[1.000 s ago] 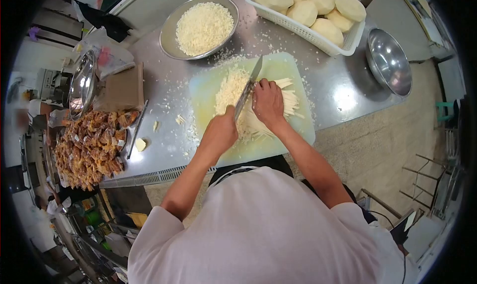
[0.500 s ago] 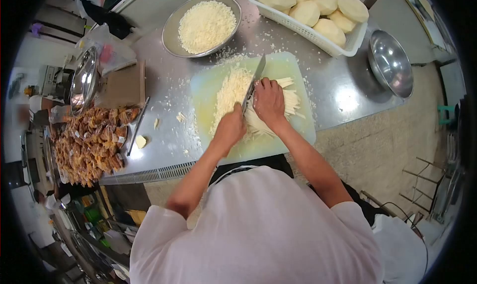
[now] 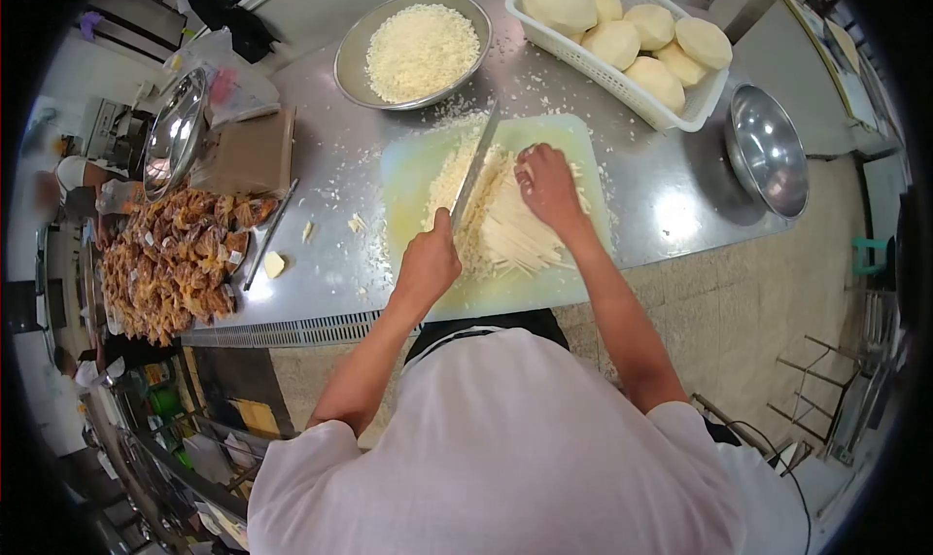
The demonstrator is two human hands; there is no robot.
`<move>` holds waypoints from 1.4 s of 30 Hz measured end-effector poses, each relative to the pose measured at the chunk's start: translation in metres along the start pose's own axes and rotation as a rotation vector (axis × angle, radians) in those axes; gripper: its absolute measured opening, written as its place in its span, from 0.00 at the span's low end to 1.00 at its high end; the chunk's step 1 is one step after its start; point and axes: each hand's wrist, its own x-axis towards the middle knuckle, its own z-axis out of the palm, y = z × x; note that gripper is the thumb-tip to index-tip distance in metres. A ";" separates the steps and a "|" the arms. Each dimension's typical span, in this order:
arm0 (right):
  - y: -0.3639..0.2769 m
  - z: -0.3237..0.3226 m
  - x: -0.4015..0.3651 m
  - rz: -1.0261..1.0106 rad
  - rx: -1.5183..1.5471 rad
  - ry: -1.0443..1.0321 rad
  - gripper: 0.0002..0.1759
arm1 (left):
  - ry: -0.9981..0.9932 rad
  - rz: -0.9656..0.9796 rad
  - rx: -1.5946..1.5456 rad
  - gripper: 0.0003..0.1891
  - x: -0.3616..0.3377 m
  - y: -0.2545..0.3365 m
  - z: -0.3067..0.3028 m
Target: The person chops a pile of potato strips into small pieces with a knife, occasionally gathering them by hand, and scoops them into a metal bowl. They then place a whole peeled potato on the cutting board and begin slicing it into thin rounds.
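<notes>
My left hand (image 3: 430, 263) is closed round the handle of a long kitchen knife (image 3: 476, 166), its blade pointing up and away over the cutting board (image 3: 403, 181). Left of and under the blade lies a heap of finely chopped pale vegetable (image 3: 447, 181). To the right, a fanned pile of pale vegetable strips (image 3: 515, 229) covers the middle of the board. My right hand (image 3: 549, 184) rests at the upper right of this pile, fingers curled against the strips and apart from the blade. Its fingertips are partly hidden.
A steel bowl (image 3: 342, 67) of chopped vegetable stands behind the board. At back right are a white basket (image 3: 607, 79) of peeled round roots and a tilted steel bowl (image 3: 768, 152). Wrapped brown food (image 3: 170, 263), a rod (image 3: 270, 234) and an offcut (image 3: 274, 264) lie left.
The knife and my left hand have shifted left and toward me, away from the strips. My right hand has moved right and off the blade's side, uncovering more of the pile.
</notes>
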 end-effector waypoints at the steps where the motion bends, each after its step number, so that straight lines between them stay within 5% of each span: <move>1: 0.008 -0.003 0.000 -0.076 -0.006 0.048 0.08 | -0.003 -0.007 -0.004 0.10 0.005 -0.006 0.006; 6: 0.014 -0.012 -0.006 0.024 -0.012 -0.257 0.10 | -0.061 -0.020 -0.010 0.12 -0.001 0.002 -0.019; 9: 0.002 -0.012 -0.021 0.069 0.039 -0.087 0.12 | 0.006 -0.045 -0.062 0.11 -0.018 -0.005 0.015; 11: -0.020 -0.009 -0.026 -0.177 -0.055 0.120 0.13 | 0.012 -0.008 -0.096 0.12 -0.005 -0.013 0.030; 14: -0.040 0.000 -0.046 -0.230 -0.042 -0.013 0.15 | 0.030 0.063 -0.134 0.16 -0.014 -0.005 0.013; 16: -0.043 0.004 -0.050 -0.200 -0.069 -0.076 0.15 | -0.038 -0.063 -0.122 0.18 -0.037 0.013 -0.010; 21: -0.038 0.013 -0.051 -0.289 -0.155 0.037 0.13 | 0.067 0.071 -0.067 0.14 -0.002 -0.008 0.059; 25: -0.040 0.010 -0.048 -0.288 -0.140 -0.008 0.14 | -0.047 -0.045 -0.063 0.12 -0.043 0.033 -0.015; 30: -0.038 0.009 -0.052 -0.293 -0.150 0.010 0.17 | -0.023 -0.050 -0.124 0.12 -0.022 0.021 0.038; 32: -0.038 0.010 -0.053 -0.301 -0.147 -0.002 0.16 | 0.086 0.106 -0.129 0.13 0.000 0.013 0.051; 37: -0.035 0.015 -0.053 -0.264 -0.130 0.003 0.16 | -0.076 -0.151 -0.195 0.16 -0.063 0.044 0.001; 42: -0.036 0.009 -0.052 -0.295 -0.137 -0.016 0.16 | 0.048 -0.032 -0.182 0.14 -0.021 0.023 0.062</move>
